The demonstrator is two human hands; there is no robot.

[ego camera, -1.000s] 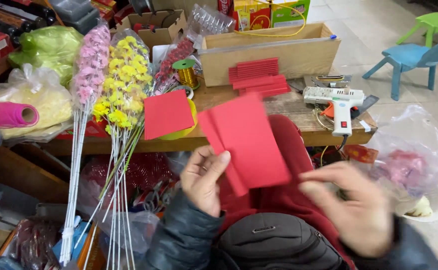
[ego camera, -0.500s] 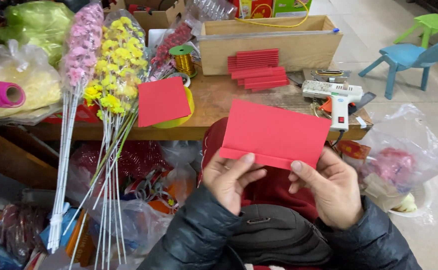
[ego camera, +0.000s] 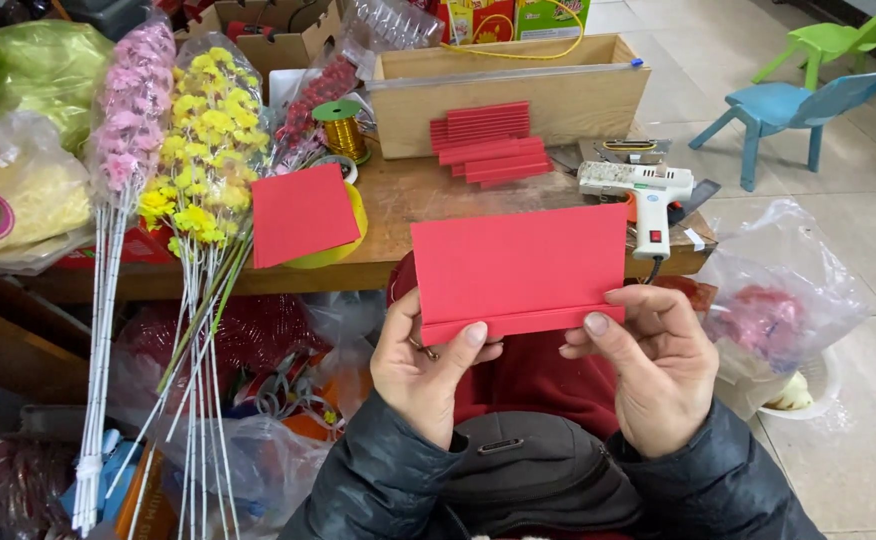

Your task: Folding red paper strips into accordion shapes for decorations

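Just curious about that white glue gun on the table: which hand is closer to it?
Right. The right hand pinches the red sheet just below the glue gun; the left hand holds the sheet's far corner.

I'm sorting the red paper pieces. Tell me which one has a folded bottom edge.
The red sheet held between the left hand and right hand. The red square on the table and the stacked red strips lie untouched.

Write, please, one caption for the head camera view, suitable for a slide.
Left hand and right hand hold a red rectangular paper sheet, bottom edge folded up, before a cluttered wooden table.
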